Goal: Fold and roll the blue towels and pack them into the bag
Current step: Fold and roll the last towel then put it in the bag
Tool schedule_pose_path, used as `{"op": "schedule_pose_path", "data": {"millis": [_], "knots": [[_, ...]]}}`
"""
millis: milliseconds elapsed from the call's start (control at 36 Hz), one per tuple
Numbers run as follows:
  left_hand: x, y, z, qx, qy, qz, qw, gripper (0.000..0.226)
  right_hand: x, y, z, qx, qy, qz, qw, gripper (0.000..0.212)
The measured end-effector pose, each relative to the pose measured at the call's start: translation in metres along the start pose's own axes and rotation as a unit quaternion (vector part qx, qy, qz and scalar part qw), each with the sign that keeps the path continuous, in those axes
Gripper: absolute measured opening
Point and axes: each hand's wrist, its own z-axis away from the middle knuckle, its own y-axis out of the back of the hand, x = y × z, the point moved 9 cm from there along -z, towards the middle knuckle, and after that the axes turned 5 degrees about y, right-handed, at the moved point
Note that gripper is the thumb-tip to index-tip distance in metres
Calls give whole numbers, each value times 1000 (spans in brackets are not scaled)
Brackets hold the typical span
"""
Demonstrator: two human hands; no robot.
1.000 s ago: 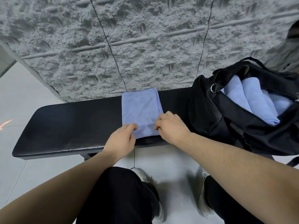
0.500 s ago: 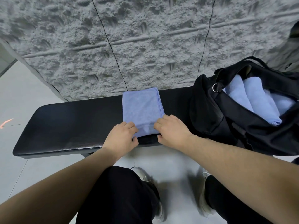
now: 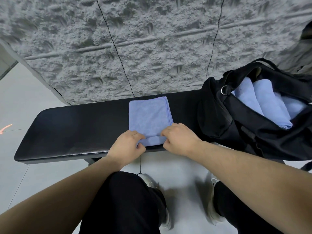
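A folded blue towel (image 3: 149, 115) lies across the black padded bench (image 3: 70, 129), its near edge turned up into a small roll. My left hand (image 3: 125, 145) pinches the roll's left end and my right hand (image 3: 179, 138) pinches its right end. At the right stands an open black bag (image 3: 224, 122) on the bench, with rolled blue towels (image 3: 268, 105) lying inside it.
A rough grey textured wall (image 3: 135, 44) rises right behind the bench. Pale floor tiles (image 3: 22, 98) lie left of and under the bench. My knees in black trousers (image 3: 128, 203) and white shoes are just in front of the bench.
Both hands have curled the towel's near edge up and over, so a small roll has formed where the edge lay flat a second ago.
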Motion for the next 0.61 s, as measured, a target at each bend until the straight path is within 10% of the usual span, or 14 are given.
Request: {"op": "schedule_pose_path", "data": {"millis": [417,611], "knots": [[-14,-2,1,-1,73,197,978,28,10,4,-5,26,-67,-52,996,24],[-6,10,-2,59,15,50,997,19,10,19,-8,84,-46,-3,995,28]]}}
